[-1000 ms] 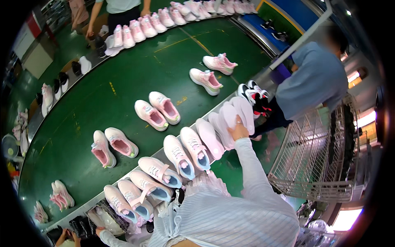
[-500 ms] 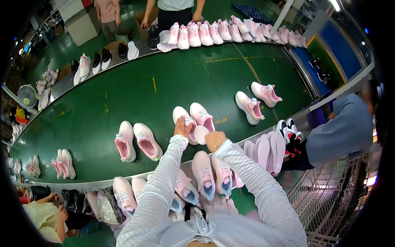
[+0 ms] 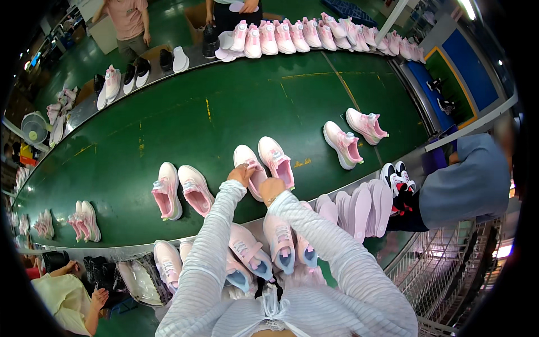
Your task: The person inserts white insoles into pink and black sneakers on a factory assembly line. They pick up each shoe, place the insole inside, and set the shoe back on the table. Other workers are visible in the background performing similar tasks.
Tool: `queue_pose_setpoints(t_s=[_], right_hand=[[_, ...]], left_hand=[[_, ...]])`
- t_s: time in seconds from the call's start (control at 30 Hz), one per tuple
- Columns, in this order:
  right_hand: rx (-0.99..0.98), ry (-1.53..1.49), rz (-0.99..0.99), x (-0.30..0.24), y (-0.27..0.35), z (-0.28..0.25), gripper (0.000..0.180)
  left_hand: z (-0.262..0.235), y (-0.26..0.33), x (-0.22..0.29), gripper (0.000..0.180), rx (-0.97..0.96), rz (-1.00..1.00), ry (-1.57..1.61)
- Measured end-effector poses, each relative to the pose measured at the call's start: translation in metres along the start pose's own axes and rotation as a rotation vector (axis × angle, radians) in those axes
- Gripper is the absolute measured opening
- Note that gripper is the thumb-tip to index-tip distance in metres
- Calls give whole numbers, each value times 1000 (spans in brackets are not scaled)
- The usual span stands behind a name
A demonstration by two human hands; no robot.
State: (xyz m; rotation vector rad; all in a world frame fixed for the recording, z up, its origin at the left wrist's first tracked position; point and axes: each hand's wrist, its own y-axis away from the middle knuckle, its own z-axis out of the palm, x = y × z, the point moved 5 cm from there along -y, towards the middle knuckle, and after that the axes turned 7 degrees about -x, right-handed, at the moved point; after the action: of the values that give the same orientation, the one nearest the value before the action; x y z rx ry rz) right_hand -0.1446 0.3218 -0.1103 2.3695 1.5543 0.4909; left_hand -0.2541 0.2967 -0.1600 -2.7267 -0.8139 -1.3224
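Note:
My left hand (image 3: 241, 174) grips the front of the opening of a pale pink sneaker (image 3: 245, 154) on the green conveyor belt. At that shoe's heel end, my right hand (image 3: 272, 190) is closed with its fingers down at the opening. Whatever lies under those fingers is hidden, and no insole shows outside the shoe. Close on the right stands the matching sneaker (image 3: 273, 151), toe pointing away from me, with a round dial on its tongue.
More pink pairs rest on the belt (image 3: 236, 106), including a left sneaker (image 3: 167, 191) and a right sneaker (image 3: 342, 145). Pale insoles (image 3: 359, 210) and laced shoes (image 3: 279, 238) line the near ledge. Sneakers (image 3: 283, 38) crowd the far ledge, where people stand. A seated person (image 3: 471, 180) is at right.
The right hand has moved left to the sneaker's opening, and the pale insole it held is out of sight. My left hand stays on the same shoe. A person across the belt now holds a pale insole.

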Motion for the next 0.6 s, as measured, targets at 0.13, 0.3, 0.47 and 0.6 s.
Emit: queue_pose_setpoints(t_s=[0.13,0.3,0.47,0.6], right_hand=[[-25,24,-32,-5,7,-21,12],[158,-184,62,-5,-26,13,16],[202,-563,292,-21,-43,11,18],[199,-803,416,-11,-94,71,21]], left_hand=[[-1,8,-8,32,109,202,45],[11,-1,-6,30,182,-65,87],[6,-4,-38,34,122,-84,337],[9,-3,-39,25,13,-122,323]])
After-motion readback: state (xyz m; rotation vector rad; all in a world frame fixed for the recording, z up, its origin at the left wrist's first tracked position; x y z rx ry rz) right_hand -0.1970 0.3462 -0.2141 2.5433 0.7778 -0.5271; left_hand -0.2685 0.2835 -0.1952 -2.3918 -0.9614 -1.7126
